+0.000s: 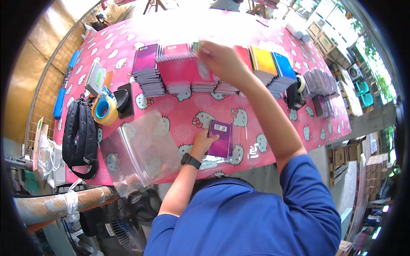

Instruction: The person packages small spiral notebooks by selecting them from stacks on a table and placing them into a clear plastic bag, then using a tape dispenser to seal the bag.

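My left hand (203, 143), with a black watch on its wrist, grips the left side of a small purple spiral notebook (220, 144) near the table's front edge. Its thumb lies on the cover. My right hand (218, 59) reaches over the row of notebook stacks, smeared by motion, its fingers closed at the right end of a pinkish-red spiral notebook (177, 68). That notebook partly hides the stacks behind it. The row holds a purple stack (146, 59), a yellow stack (263, 61) and a blue stack (283, 68), with red ones between.
Clear plastic bags (143, 145) lie left of my left hand. Further left are a black pouch (80, 136), tape rolls (103, 110) and a black stapler-like object (123, 100). A tape dispenser (295, 96) and wrapped notebook stacks (320, 83) stand right, on a pink patterned tablecloth (273, 121).
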`<control>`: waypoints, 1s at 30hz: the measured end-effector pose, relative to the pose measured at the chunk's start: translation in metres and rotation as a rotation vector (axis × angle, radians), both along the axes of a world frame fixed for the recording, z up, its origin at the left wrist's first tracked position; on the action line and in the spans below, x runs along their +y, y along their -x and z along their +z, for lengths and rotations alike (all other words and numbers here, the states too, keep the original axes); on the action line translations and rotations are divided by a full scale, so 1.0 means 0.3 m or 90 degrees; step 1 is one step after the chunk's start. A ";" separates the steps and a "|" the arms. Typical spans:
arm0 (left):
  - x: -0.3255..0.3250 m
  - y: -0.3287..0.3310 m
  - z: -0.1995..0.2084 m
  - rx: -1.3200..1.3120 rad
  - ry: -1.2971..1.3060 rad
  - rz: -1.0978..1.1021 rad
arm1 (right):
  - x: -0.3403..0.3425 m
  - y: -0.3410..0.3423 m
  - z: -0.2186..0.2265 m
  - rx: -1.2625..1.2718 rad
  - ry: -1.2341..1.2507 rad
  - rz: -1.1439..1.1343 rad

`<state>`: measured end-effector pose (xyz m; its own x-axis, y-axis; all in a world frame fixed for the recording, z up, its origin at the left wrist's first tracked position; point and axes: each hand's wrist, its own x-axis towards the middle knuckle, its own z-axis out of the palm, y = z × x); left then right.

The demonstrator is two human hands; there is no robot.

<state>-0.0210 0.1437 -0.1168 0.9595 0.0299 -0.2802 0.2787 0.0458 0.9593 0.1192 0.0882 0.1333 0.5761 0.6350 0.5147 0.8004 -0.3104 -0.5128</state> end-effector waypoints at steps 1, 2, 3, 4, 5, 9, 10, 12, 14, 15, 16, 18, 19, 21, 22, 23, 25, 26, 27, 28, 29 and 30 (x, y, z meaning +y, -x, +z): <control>-0.027 -0.009 0.051 0.006 -0.049 -0.013 | -0.134 0.041 0.020 -0.008 0.015 0.024; -0.029 -0.012 0.053 -0.007 -0.049 -0.005 | -0.221 0.063 -0.004 0.048 0.037 0.090; -0.030 -0.007 0.039 0.044 0.214 0.060 | -0.293 0.072 -0.034 0.168 0.105 0.199; -0.035 -0.011 0.037 0.098 0.480 0.111 | -0.352 0.075 -0.088 0.255 0.213 0.249; -0.023 -0.033 0.073 0.206 0.412 0.020 | -0.387 0.076 -0.159 0.373 0.303 0.248; -0.019 -0.008 0.048 -0.042 -0.069 -0.109 | -0.320 0.051 -0.461 0.333 0.419 0.169; -0.004 -0.006 0.019 -0.043 -0.079 -0.103 | -0.253 0.057 -0.430 0.294 0.428 0.161; -0.015 -0.003 -0.033 -0.067 -0.178 -0.069 | -0.157 -0.002 -0.385 -0.058 0.243 0.175; -0.035 0.002 0.023 -0.029 -0.153 -0.075 | -0.087 -0.056 -0.279 -0.157 0.095 0.009; -0.034 0.001 0.003 -0.042 -0.163 -0.064 | -0.057 -0.100 -0.259 -0.241 0.171 -0.055; -0.029 -0.002 -0.021 -0.057 -0.173 -0.052 | -0.027 -0.140 -0.245 -0.324 0.247 -0.118; -0.032 -0.006 -0.033 -0.058 -0.156 -0.057 | 0.008 -0.188 -0.241 -0.305 0.319 -0.132; -0.035 0.000 -0.023 -0.030 -0.112 -0.045 | 0.020 -0.192 -0.240 -0.287 0.395 -0.127; -0.039 0.007 -0.004 0.000 -0.066 -0.039 | 0.026 -0.195 -0.237 -0.267 0.422 -0.125; -0.032 0.002 0.007 -0.015 -0.101 -0.049 | 0.030 -0.200 -0.229 -0.256 0.441 -0.118; -0.031 -0.001 0.017 -0.029 -0.136 -0.059 | 0.030 -0.204 -0.222 -0.243 0.460 -0.110; -0.038 0.002 0.033 -0.014 -0.120 -0.056 | 0.020 -0.210 -0.207 -0.215 0.459 -0.095; -0.039 0.003 0.038 0.004 -0.103 -0.049 | 0.017 -0.214 -0.199 -0.187 0.458 -0.076; -0.040 0.002 0.043 0.002 -0.107 -0.053 | 0.013 -0.221 -0.189 -0.187 0.454 -0.081; -0.039 0.003 0.042 -0.004 -0.106 -0.051 | 0.009 -0.230 -0.182 -0.162 0.459 -0.053; -0.040 0.005 0.042 -0.010 -0.104 -0.049 | 0.003 -0.234 -0.179 -0.137 0.464 -0.025; -0.041 0.004 0.041 -0.011 -0.108 -0.054 | -0.003 -0.233 -0.181 -0.136 0.461 -0.030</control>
